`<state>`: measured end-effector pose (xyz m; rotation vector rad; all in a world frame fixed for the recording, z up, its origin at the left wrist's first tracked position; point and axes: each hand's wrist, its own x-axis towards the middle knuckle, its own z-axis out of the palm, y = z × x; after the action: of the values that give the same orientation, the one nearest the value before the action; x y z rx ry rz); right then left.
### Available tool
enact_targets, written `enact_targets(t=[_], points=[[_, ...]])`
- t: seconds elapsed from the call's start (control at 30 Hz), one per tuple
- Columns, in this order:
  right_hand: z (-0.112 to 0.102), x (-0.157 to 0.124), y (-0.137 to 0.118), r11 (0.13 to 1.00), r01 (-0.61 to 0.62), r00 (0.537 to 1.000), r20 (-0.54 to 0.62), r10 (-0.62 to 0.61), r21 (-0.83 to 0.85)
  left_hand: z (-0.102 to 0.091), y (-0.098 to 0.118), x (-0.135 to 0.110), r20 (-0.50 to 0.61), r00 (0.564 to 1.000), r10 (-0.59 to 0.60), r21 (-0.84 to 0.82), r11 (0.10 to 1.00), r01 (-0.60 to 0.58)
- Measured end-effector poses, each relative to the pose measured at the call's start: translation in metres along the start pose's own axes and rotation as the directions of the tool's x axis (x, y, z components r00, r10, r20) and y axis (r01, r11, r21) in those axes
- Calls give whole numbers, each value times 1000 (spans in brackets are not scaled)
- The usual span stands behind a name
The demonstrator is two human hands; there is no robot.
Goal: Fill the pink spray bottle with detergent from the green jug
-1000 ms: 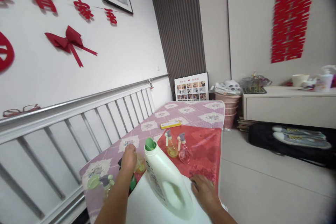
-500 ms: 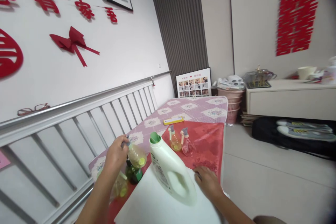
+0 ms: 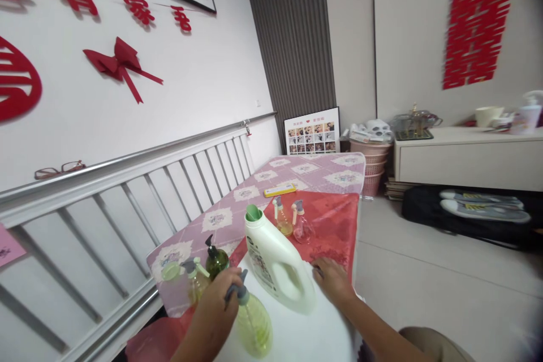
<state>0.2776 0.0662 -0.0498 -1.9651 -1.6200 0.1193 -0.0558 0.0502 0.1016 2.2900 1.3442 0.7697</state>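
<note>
My left hand [image 3: 220, 308] is closed around the grey trigger head of a spray bottle [image 3: 254, 325] with yellow-green liquid low in its clear body. The bottle is upright over the white surface [image 3: 292, 334]. Beside it stands a large pale green detergent jug [image 3: 278, 266] with an uncapped green spout. My right hand [image 3: 335, 283] rests at the white surface's right edge, fingers curled on something small and dark that I cannot make out. Left of the jug are a dark green pump bottle [image 3: 216, 260], another spray bottle [image 3: 197, 283] and a pale green cap [image 3: 171, 271].
Two more spray bottles, one yellowish [image 3: 283, 220] and one clear [image 3: 302, 226], stand on the red cloth [image 3: 335, 220] beyond the jug. A yellow box [image 3: 280, 190] lies behind them on the purple patterned cover [image 3: 254, 209]. Metal railing [image 3: 169, 186] runs along the left.
My left hand has brought the spray bottle toward me and to the right, from beside the pump bottle to the near side of the jug. My right hand stays at the edge.
</note>
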Motion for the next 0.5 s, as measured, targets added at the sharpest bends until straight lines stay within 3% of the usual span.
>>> enact_targets(t=[0.1, 0.33, 0.5], points=[[-1, 0, -1, 1000, 1, 1000, 5, -1, 12, 15, -1, -12, -16, 1000, 24, -32, 999, -25], [4, 6, 6, 991, -13, 1000, 10, 12, 136, 20, -4, -17, -103, 987, -123, -170, 980, 105], [-13, 4, 13, 939, -75, 991, -77, 107, 337, 22, -17, -25, -37, 981, -193, -224, 958, 180]])
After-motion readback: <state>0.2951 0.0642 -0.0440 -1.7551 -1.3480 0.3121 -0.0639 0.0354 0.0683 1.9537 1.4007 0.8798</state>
